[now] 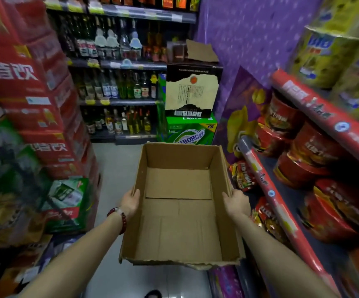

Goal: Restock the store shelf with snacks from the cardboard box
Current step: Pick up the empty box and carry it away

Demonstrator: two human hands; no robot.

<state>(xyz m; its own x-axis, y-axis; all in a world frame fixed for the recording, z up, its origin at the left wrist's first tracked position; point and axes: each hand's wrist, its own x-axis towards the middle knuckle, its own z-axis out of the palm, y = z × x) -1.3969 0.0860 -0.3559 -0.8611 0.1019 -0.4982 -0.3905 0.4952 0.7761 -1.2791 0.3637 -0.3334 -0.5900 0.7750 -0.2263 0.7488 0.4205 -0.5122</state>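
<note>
Both hands carry an empty cardboard box in the aisle, just beside the snack shelf.

The left hand (131, 203) grips the box's wall at 9 o'clock and the right hand (236, 203) grips the wall at 3 o'clock, each grip clamped over the rim. The cardboard box (180, 237) holds nothing; only its bare bottom flaps show. I judge the risk is small but real: the torn front edge at 6 o'clock can bend or catch, and the box can knock the snack packets (244, 176) that hang near the shelf (260, 168) edge at 3 o'clock. The red tubs (316, 151) stand deeper, at 2 o'clock.
</note>
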